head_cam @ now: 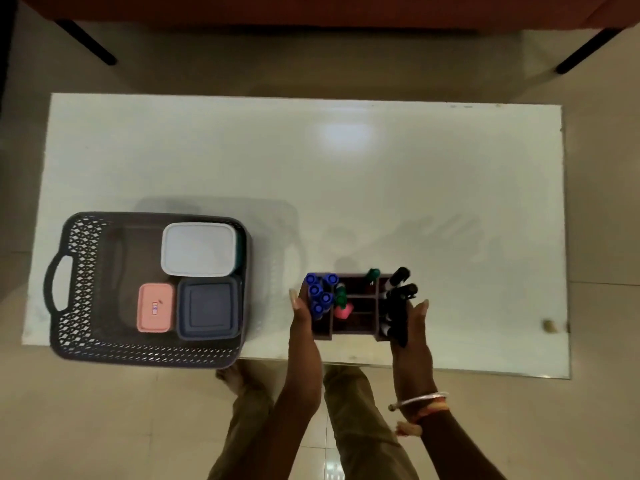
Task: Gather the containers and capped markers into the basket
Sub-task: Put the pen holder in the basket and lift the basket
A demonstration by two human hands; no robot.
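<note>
Brown compartmented marker holder (356,329) is at the near edge of the white desk (381,168), right of centre. Cannot tell whether it rests on the desk or is lifted clear.

Left hand (304,327) grips the holder's left wall and right hand (412,332) grips its right wall. Each thumb lies straight along its wall, pointing far. The other fingers are hidden behind or under the holder.

- Left compartment: blue-capped markers (318,294), upright and bunched.
- Middle compartments: green-capped markers (341,296), with one more at the far side. A pink item (343,311) is too blurred to identify.
- Right compartment: black markers (400,292), leaning right and masking part of the right hand.

Well to the left, a grey perforated plastic basket (83,271) stands at the near left corner of the desk, with a handle on its left wall. Inside it:
- white-lidded rectangular container (199,249) at far right
- small pink-lidded container (156,308) on the near side
- blue-grey square container (207,308) just right of the pink one

Silver bangle (417,400) on the right wrist. Small beige object (549,325) near the desk's right edge, not identifiable. Khaki trouser legs (360,427) and a bare foot (232,377) stand on the tiled floor. Red-orange furniture (311,8) at the far side is cut off by the frame top.
</note>
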